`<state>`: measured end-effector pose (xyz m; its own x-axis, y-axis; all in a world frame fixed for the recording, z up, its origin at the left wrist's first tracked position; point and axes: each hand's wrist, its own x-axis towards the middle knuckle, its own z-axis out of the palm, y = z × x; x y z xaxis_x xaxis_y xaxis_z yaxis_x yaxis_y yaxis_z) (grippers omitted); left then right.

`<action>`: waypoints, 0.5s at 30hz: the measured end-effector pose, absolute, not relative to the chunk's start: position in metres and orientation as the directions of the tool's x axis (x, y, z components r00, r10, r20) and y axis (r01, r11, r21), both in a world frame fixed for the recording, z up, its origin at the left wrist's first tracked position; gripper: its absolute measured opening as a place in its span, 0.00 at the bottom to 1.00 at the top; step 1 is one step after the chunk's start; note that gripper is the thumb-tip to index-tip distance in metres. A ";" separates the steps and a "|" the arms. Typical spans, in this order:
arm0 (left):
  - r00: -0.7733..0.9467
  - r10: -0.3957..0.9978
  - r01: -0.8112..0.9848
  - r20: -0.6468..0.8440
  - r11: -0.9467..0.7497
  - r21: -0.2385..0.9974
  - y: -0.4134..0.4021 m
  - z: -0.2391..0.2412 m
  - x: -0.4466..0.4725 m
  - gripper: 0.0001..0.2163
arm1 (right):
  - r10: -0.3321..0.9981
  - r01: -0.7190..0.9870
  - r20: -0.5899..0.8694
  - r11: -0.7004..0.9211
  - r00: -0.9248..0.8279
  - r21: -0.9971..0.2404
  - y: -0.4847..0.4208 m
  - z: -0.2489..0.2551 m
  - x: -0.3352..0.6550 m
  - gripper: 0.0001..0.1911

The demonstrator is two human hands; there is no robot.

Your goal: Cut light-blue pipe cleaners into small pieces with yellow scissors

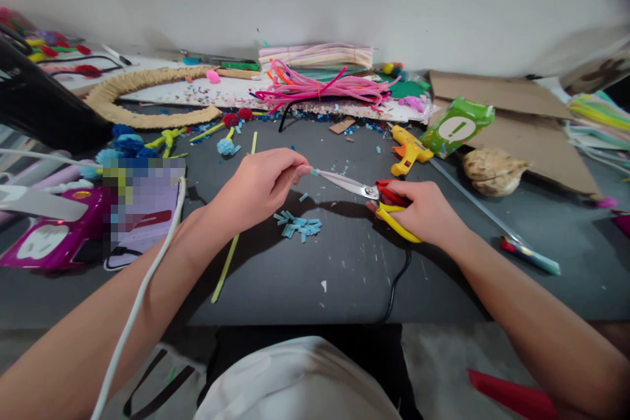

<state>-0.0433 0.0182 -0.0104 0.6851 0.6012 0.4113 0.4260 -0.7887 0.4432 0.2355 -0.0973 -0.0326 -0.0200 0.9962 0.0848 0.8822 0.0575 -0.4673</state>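
While the left hand [270,180] pinches a tiny light-blue strip [314,172] between thumb and fingertips, the right hand [426,210] is wrapped around the red and yellow handles of metal-bladed scissors [350,184], above the dark grey table [344,282]. The scissors' narrow blades lie almost together and point left, their tips right by the strip; whether they bite on it I cannot tell. How much of the strip the left fingers hide does not show either.

The strip looks feather-light and limp, likely to bend or slip if held loosely, so its very end is the place for a small, dry pinch, with the skin clear of the blades. The scissors should feel rigid and somewhat heavier, best steered by the handles, never by the pointed metal. Below, a loose heap of light-blue clippings [299,227] probably scatters at a brush of the wrist; a slender yellow-green stick [226,269] lies to the left.
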 end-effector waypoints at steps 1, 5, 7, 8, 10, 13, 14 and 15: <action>0.686 0.598 0.423 0.414 -0.792 0.441 0.018 -0.011 -0.043 0.11 | 0.996 0.886 0.088 0.057 -0.019 -0.461 -0.097 -0.033 0.236 0.14; 0.691 0.597 0.425 0.406 -0.791 0.440 0.018 -0.010 -0.043 0.11 | 0.994 0.873 0.111 0.034 0.023 -0.486 -0.097 -0.035 0.236 0.17; 0.694 0.601 0.430 0.396 -0.787 0.442 0.017 -0.009 -0.043 0.11 | 0.994 0.859 0.105 0.027 0.031 -0.511 -0.098 -0.035 0.236 0.19; 0.695 0.603 0.432 0.391 -0.785 0.444 0.017 -0.008 -0.043 0.11 | 0.995 0.853 0.098 0.027 0.028 -0.521 -0.098 -0.035 0.235 0.19; 0.698 0.607 0.434 0.380 -0.781 0.449 0.016 -0.008 -0.043 0.11 | 0.996 0.848 0.089 0.030 0.021 -0.530 -0.098 -0.035 0.234 0.19; 0.701 0.608 0.436 0.372 -0.778 0.452 0.016 -0.007 -0.042 0.12 | 0.996 0.847 0.090 0.024 0.028 -0.532 -0.098 -0.035 0.233 0.18; 0.702 0.608 0.436 0.371 -0.778 0.451 0.016 -0.007 -0.042 0.12 | 0.996 0.848 0.087 0.021 0.029 -0.529 -0.098 -0.036 0.234 0.18; 0.701 0.609 0.437 0.371 -0.778 0.451 0.016 -0.007 -0.042 0.12 | 0.996 0.850 0.083 0.018 0.030 -0.526 -0.098 -0.036 0.234 0.18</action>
